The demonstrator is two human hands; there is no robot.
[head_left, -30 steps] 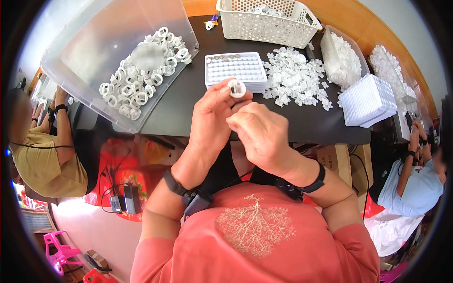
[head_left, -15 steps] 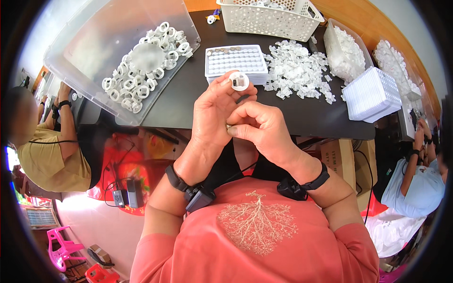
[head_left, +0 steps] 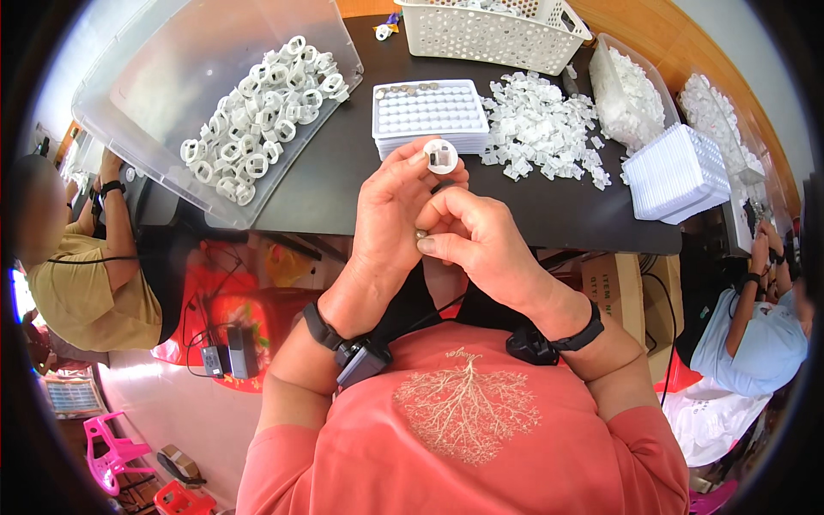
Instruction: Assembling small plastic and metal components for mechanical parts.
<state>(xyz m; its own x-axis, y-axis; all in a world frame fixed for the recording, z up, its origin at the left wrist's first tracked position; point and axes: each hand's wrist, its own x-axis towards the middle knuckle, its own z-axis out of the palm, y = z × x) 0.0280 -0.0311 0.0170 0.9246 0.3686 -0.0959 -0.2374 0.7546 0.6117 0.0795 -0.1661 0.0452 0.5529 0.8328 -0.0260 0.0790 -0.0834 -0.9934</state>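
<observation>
Near the table's front edge, my left hand [head_left: 384,210] is closed on a round white plastic housing [head_left: 441,157] with a rectangular opening. Thumb and fingertips grip it, and its open face is turned up. My right hand [head_left: 485,240] touches the left palm. Between its thumb and forefinger is a small round metallic button cell [head_left: 421,234], partly hidden by the fingers. Just beyond my hands sits a stack of white trays [head_left: 429,112]. The top tray has rows of round pockets, with several button cells [head_left: 407,88] along its far row.
On the left, a tilted clear bin [head_left: 137,77] holds many round housings [head_left: 257,120]. Loose clear plastic pieces [head_left: 542,124] are heaped right of the trays. Farther out are a white basket [head_left: 489,39], a filled bag [head_left: 631,90] and stacked trays [head_left: 678,176]. People sit on both sides.
The round housing has moved slightly right and down with my left fingers. The button cell at my right fingertips shows a little more. Otherwise the hands keep nearly the same pose.
</observation>
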